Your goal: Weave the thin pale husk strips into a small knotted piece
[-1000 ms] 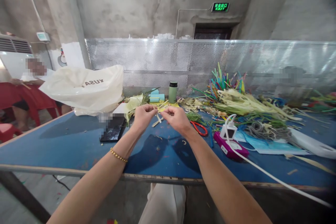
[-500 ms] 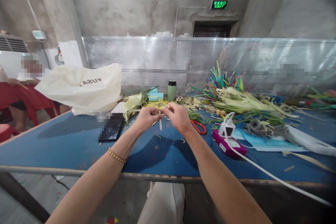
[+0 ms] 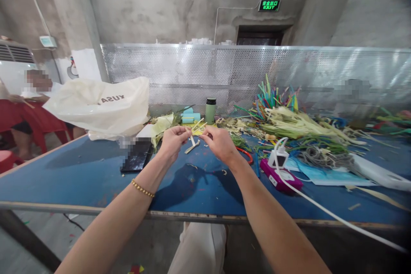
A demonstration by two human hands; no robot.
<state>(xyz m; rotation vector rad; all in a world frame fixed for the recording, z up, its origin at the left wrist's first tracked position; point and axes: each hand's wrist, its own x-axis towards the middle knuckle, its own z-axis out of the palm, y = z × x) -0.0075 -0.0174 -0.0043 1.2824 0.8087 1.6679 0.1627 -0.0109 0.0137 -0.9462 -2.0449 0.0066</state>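
"What does the head view show at the hands?"

"The left hand (image 3: 174,140) pinches a few pale strips (image 3: 192,140) between thumb and fingers. They stick out to its right, crossing one another, over the middle of the bench (image 3: 83,180)."

"And the right hand (image 3: 220,142)?"

"Just right of the strips, thumb and fingertips drawn together. I can't tell whether a strip's end is caught between them."

"What lies around them?"

"On the far side a green bottle (image 3: 210,113) stands upright, just right of some light-blue rolls (image 3: 191,117). A dark screen (image 3: 140,156) lies left of the left hand, with a white bag (image 3: 102,105) farther left and beyond."

"To the right?"

"A red loop (image 3: 246,156) near the right hand, then a white charger (image 3: 278,156) on a purple socket block (image 3: 282,183). Pale husks (image 3: 298,124) are heaped beyond it."
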